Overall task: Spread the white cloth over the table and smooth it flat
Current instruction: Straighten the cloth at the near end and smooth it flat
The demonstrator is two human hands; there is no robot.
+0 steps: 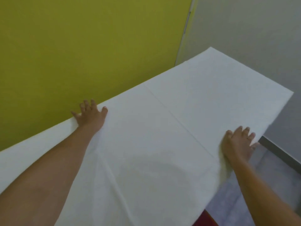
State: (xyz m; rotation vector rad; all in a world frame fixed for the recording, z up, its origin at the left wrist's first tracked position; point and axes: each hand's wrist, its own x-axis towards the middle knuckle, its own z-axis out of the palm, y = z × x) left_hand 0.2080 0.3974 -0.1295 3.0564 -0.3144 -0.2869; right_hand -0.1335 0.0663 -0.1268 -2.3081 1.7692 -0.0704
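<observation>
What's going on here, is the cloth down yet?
A person is laying a white cloth out along a yellow-green wall. Both hands lie flat on it with fingers spread: the left hand at the edge by the wall, the right hand at the opposite edge. The far half looks flat apart from a fold crease across it. Wrinkles fan out in the near part between the forearms, so smoothing is not finished.

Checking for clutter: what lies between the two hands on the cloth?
Only white cloth, crossed by a straight crease, between the left hand and the right hand; head view shows it.
</observation>
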